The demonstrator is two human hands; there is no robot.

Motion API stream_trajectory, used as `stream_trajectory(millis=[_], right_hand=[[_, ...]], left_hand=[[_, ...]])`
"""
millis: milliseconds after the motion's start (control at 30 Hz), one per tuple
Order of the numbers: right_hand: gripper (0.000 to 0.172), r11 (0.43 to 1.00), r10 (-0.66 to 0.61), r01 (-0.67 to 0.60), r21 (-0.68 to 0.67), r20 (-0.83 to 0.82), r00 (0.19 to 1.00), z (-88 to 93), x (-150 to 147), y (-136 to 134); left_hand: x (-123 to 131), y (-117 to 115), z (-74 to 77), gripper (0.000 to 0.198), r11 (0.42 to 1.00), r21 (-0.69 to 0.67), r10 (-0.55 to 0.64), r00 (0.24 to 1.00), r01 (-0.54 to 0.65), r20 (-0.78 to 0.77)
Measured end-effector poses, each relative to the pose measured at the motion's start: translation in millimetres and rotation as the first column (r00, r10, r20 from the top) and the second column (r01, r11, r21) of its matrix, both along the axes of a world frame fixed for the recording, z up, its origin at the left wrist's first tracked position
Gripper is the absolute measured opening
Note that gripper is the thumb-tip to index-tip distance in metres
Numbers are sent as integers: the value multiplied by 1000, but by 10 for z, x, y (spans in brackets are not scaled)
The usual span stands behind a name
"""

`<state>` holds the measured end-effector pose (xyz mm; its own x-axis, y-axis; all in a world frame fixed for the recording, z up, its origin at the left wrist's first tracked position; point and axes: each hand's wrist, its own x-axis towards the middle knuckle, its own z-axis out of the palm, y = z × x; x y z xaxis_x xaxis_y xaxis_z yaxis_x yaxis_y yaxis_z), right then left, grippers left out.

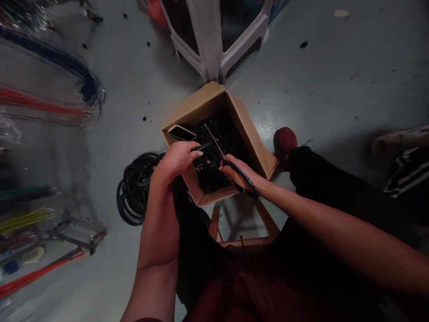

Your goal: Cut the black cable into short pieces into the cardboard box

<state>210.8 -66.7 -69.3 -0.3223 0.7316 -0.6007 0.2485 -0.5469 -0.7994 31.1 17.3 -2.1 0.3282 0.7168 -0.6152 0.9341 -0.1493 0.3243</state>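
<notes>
As our left hand (177, 161) grips a black cable (203, 146) running rightward over the cardboard box (197, 105), our right hand (239, 172) clamps scissors (246, 178) whose blade angles far-left, just beside it.

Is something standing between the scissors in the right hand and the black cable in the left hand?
Nothing visible: the scissors in the right hand meet the black cable held by the left hand.

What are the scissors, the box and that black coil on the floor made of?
The scissors look like steel, given the grey sheen on the blade, with matte black plastic handles. The box looks like brown cardboard, with dull, papery flaps. The coil seems rubber or plastic, dull and bendy.
</notes>
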Motion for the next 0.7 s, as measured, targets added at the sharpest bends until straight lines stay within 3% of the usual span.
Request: stream_trajectory(millis=[267, 433, 700], right_hand=[[3, 993, 113, -116, 15, 115, 987, 30, -12, 14], [2, 983, 168, -179, 34, 213, 962, 42, -8, 43], [4, 978, 208, -210, -14, 215, 954, 18, -36, 1]], left_hand=[[35, 6, 11, 29, 996, -47, -79, 989, 73, -127], [47, 6, 25, 29, 994, -90, -74, 988, 62, -133], [29, -21, -34, 23, 989, -123, -96, 987, 81, -126]])
